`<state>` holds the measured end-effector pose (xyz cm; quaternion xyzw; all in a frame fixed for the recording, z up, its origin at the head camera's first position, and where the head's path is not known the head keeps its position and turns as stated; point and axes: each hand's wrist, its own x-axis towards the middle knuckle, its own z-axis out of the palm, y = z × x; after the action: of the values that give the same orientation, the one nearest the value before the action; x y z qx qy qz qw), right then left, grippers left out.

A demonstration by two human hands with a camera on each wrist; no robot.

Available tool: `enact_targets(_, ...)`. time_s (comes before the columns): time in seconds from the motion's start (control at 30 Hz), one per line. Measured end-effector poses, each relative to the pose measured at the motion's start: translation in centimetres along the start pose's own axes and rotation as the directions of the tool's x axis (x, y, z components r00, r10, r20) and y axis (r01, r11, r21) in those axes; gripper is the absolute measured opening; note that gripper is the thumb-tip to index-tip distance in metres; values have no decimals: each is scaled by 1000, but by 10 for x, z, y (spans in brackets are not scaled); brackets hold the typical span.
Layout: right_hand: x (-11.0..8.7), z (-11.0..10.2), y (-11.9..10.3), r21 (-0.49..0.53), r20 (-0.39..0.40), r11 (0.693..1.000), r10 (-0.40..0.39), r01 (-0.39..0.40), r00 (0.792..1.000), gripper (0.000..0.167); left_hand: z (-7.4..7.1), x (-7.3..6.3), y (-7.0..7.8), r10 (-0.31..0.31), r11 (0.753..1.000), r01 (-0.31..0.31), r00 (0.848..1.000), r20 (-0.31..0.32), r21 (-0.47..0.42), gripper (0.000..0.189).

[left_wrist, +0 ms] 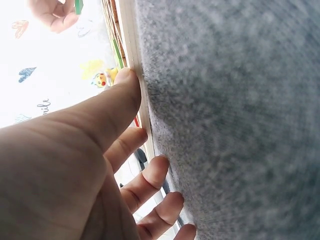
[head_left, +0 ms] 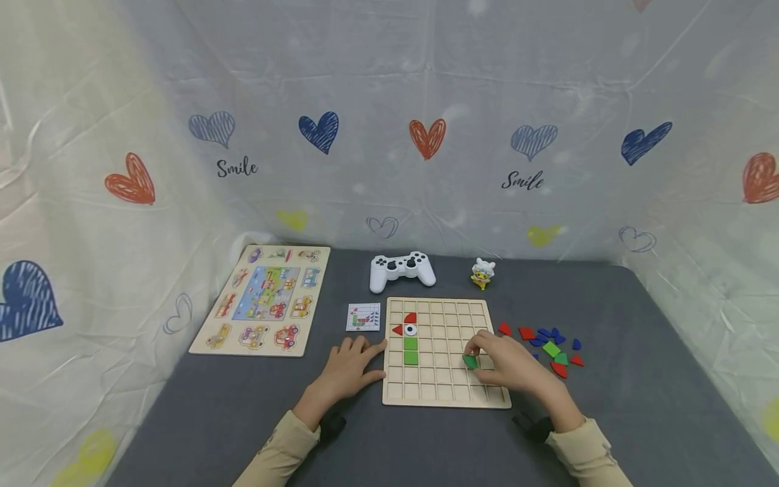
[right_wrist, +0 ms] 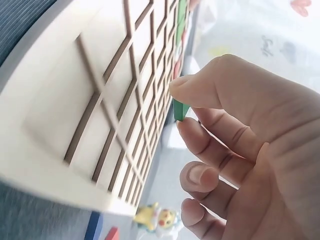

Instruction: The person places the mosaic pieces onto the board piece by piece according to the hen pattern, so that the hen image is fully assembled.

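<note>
Between thumb and forefinger my right hand [head_left: 510,362] pinches a dark green tile [head_left: 470,362] with a curved edge, above the right part of a wooden grid board [head_left: 447,393]. In the right wrist view the green tile [right_wrist: 180,109] shows edge-on between the fingertips. My left hand [head_left: 345,368] rests against the board's left edge, its fingers spread and fairly straight. On the board's left side are a red curved tile [head_left: 410,317], a red triangle [head_left: 397,329], a round eye tile [head_left: 410,330] and two light green squares [head_left: 410,350].
Right of the board lie loose red, blue and green tiles [head_left: 552,349]. A pattern card [head_left: 363,316] is at its upper left. Behind stand a white game controller [head_left: 402,269] and a small figurine [head_left: 483,273]. A vehicle puzzle board [head_left: 262,301] lies far left.
</note>
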<state>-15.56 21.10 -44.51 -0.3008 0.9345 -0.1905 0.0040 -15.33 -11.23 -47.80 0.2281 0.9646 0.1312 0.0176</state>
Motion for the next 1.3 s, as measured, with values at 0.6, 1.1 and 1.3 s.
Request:
enact_targets(0.6,30,18,-29,-2,29,998,-56,56,998,23,4,1,-3,6,1000,-6,1000,1,10,59)
enact_targets(1.1,49,39,-49,-35,20,993,-109,109,994,21,3,1,-3,18,1000,-18,1000,-12,-7,58)
enact_targets(1.3,52,43,-57,-49,43,995,-86,88,995,23,4,2,-2,0,1000,-1,1000,10,26,59)
